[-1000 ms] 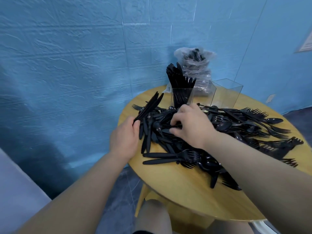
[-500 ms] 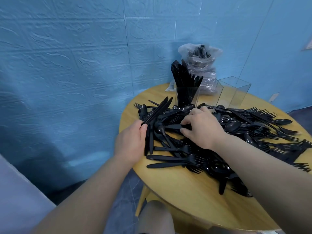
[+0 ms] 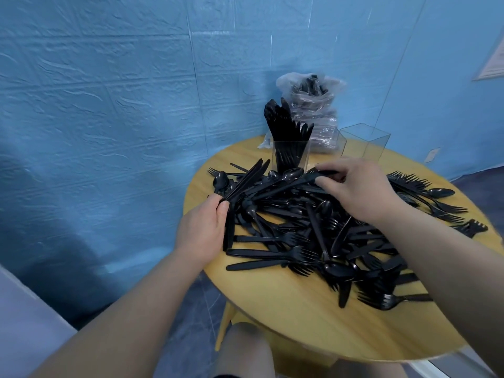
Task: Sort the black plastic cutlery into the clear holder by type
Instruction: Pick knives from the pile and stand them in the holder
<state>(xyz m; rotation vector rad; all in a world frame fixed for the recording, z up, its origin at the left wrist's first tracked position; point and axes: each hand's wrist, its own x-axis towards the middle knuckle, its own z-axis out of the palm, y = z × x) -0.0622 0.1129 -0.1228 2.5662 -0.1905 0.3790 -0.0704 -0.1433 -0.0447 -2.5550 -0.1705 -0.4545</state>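
A big messy heap of black plastic forks, spoons and knives (image 3: 313, 230) lies on the round yellow wooden table (image 3: 286, 317). The right hand (image 3: 360, 192) reaches into the top of the heap and pinches one long black plastic knife (image 3: 289, 184) between thumb and fingertips. The left hand (image 3: 203, 229) is curled round a bunch of black plastic knives (image 3: 245, 181) that fan up and away from it.

Behind the heap stands the clear plastic holder (image 3: 290, 156). Its left box is already stuffed with black knives standing on end. The two clear boxes on its right (image 3: 364, 143) look empty. A see-through plastic bag of more black cutlery (image 3: 311, 105) leans by the blue wall.

The pinched knife lies tangled under spoons and forks. Pulling it fast could drag others along and flick them off the table edge. The full box is tight too, so pushing in more could tip the holder.
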